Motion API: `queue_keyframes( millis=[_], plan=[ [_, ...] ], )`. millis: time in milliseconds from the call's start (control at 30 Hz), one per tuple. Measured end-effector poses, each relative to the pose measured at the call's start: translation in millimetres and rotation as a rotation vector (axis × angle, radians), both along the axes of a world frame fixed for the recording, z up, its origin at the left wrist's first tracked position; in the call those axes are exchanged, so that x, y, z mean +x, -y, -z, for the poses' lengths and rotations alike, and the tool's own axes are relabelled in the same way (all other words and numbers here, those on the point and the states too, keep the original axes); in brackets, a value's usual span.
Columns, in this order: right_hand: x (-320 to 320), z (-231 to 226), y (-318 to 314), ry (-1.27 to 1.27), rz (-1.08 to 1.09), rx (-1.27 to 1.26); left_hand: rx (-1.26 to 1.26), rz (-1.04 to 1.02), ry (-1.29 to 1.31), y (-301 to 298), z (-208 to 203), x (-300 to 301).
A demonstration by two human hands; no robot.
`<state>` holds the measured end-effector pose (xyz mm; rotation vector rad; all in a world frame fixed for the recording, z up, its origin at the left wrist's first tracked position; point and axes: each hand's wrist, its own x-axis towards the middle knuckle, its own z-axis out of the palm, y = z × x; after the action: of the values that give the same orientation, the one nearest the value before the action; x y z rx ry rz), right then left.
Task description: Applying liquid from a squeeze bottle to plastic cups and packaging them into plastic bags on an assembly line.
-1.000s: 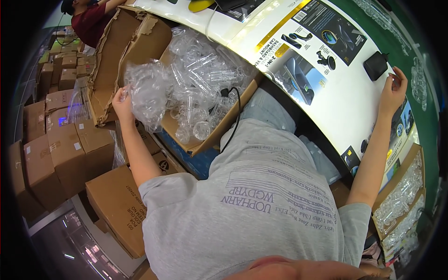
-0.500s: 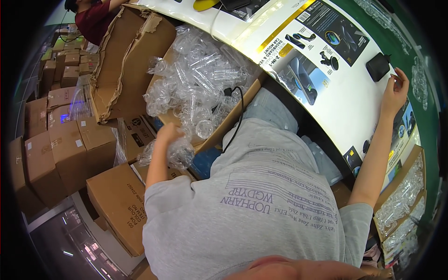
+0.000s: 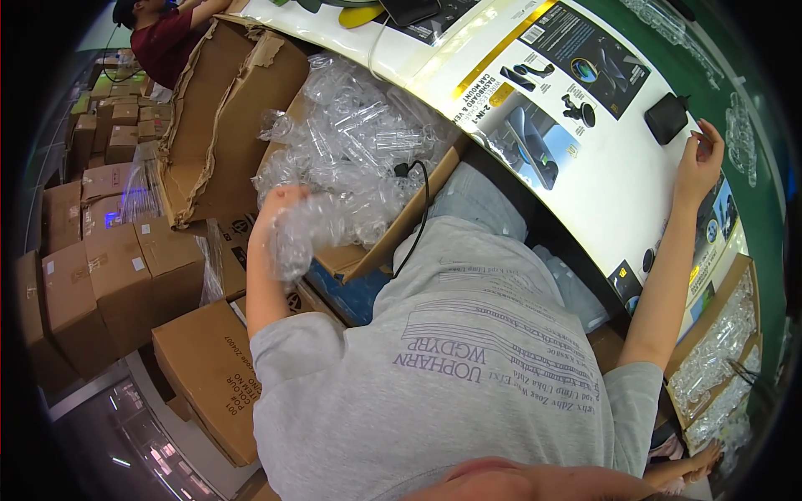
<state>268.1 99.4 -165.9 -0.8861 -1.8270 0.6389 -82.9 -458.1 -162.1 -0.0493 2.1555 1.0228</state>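
My left hand (image 3: 286,197) is closed around clear plastic packaging (image 3: 296,240), blurred by motion, at the left edge of an open cardboard box (image 3: 434,184). More clear moulded plastic pieces (image 3: 359,125) fill that box in a tangled heap. On the right, my right hand (image 3: 700,163) rests at the edge of the printed white table cover (image 3: 610,167), fingers loosely curled and apart, with nothing visible in them. Just beyond its fingertips lies a small black block-shaped object (image 3: 667,118). A black cable (image 3: 424,209) hangs over the box's near edge.
Stacked brown cartons (image 3: 117,267) stand at the left, with another carton (image 3: 209,376) by my left elbow. A co-worker in a dark red shirt (image 3: 163,46) is at the upper left. Another person's hand (image 3: 706,459) shows beside boxed clear plastic (image 3: 710,367) at lower right.
My left hand has moved up and slightly left, carrying the clear plastic with it. My right hand stays by the black object. Another person's hand has come into view at lower right.
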Motion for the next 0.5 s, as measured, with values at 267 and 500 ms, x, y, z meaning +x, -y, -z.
queue_keyframes(
  millis=[267,500],
  plan=[
    [-1.1,-5.4,6.2,-0.012,-0.023,0.008,-0.463,0.596,-0.099,16.5,47.8,57.0],
    [-2.8,-5.9,9.9,-0.056,-0.008,-0.015,0.153,0.421,-0.147,32.0,51.2,19.0]
  ],
)
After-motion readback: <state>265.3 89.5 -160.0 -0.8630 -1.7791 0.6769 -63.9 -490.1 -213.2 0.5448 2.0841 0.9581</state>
